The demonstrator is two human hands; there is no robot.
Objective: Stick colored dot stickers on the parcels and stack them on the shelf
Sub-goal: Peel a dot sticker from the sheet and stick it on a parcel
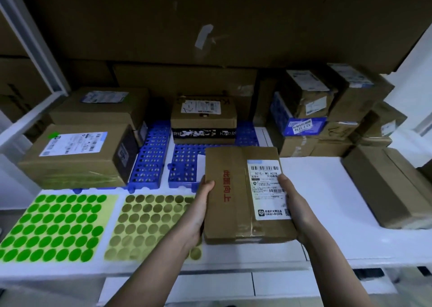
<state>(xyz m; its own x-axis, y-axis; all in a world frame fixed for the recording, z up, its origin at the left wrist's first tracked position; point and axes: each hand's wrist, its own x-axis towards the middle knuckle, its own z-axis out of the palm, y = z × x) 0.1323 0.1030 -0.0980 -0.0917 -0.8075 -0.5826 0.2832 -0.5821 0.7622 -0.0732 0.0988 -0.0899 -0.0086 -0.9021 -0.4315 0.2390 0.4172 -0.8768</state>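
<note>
A flat brown parcel (pixel 236 189) with a white shipping label and red lettering is held over the white shelf surface (pixel 327 189). My left hand (pixel 201 203) grips its left edge and my right hand (pixel 295 203) grips its right edge, thumbs on top. A sheet of green dot stickers (pixel 58 227) lies at the front left. Beside it lies a sheet of olive-gold dot stickers (pixel 149 224), partly under my left forearm. No dot sticker shows on the held parcel.
Blue perforated mats (pixel 152 157) cover the shelf's rear. A large box with a green dot (pixel 77 154) stands at the left, another (pixel 100 105) behind it. A black-banded box (pixel 203 121) sits centre back, stacked parcels (pixel 327 114) at the right, a long box (pixel 383 187) far right.
</note>
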